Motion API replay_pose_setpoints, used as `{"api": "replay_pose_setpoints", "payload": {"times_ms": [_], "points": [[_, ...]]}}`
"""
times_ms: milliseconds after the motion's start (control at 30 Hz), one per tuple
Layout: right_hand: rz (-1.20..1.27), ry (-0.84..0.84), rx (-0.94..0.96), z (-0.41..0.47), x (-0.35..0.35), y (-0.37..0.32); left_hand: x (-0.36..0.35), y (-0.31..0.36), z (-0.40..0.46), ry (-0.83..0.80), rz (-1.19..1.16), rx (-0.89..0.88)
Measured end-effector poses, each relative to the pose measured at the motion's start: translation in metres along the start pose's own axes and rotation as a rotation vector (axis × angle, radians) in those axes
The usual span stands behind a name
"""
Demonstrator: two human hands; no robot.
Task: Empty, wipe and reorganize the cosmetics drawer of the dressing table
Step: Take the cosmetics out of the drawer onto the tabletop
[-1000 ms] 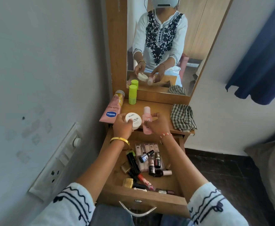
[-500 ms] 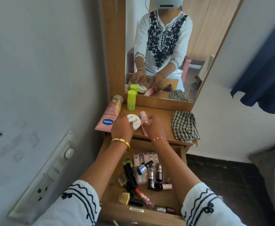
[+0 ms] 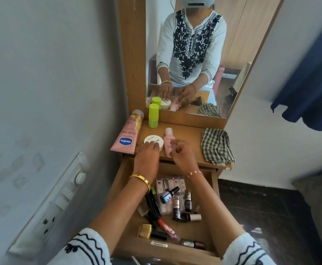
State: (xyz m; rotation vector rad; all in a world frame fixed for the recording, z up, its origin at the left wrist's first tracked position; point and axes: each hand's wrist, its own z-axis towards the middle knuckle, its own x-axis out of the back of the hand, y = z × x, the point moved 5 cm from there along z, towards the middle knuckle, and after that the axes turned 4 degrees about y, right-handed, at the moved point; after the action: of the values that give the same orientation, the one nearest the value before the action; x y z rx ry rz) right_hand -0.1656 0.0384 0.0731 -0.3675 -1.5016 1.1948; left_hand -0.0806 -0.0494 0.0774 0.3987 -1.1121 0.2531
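The dressing table top (image 3: 190,134) carries five items. One pink Vaseline tube (image 3: 128,135), printed "Gluta-Hya", lies at the far left with its cap pointing away. One lime-green bottle (image 3: 153,116) stands upright just right of the tube's cap, against the mirror (image 3: 194,54). One round white jar (image 3: 153,142) sits near the front edge; its lid text is only partly legible. One pink bottle (image 3: 168,141) lies just right of the jar, cap pointing away. One checked cloth (image 3: 216,146) lies crumpled at the right end.

The left hand (image 3: 146,159) rests extended fingertips on the near rim of the jar; fingers are relaxed, not curled around it. The right hand (image 3: 183,155) hovers over the near end of the pink bottle with fingers loosely curled; whether they touch the bottle cannot be told.

The open cosmetics drawer (image 3: 167,251) sits below the top, nearer the person. It holds one sachet strip (image 3: 170,183), about six small nail-polish bottles, one black tube (image 3: 152,204), one red tube (image 3: 167,230) and one gold packet (image 3: 144,231). Their labels are too small to read.
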Motion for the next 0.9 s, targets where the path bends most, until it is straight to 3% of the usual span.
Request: {"api": "replay_pose_setpoints", "payload": {"times_ms": [267,633,900], "points": [[-0.215,0.046,0.097,0.022,-0.009,-0.005,-0.007,-0.003,0.024,-0.110,0.064,0.090],[-0.481,-0.032,0.219,0.033,-0.016,-0.007,-0.018,-0.017,0.039,-0.109,-0.093,0.121],[-0.227,-0.130,0.080,0.024,-0.004,0.002,0.001,-0.007,0.001,0.045,-0.344,0.012]]}}
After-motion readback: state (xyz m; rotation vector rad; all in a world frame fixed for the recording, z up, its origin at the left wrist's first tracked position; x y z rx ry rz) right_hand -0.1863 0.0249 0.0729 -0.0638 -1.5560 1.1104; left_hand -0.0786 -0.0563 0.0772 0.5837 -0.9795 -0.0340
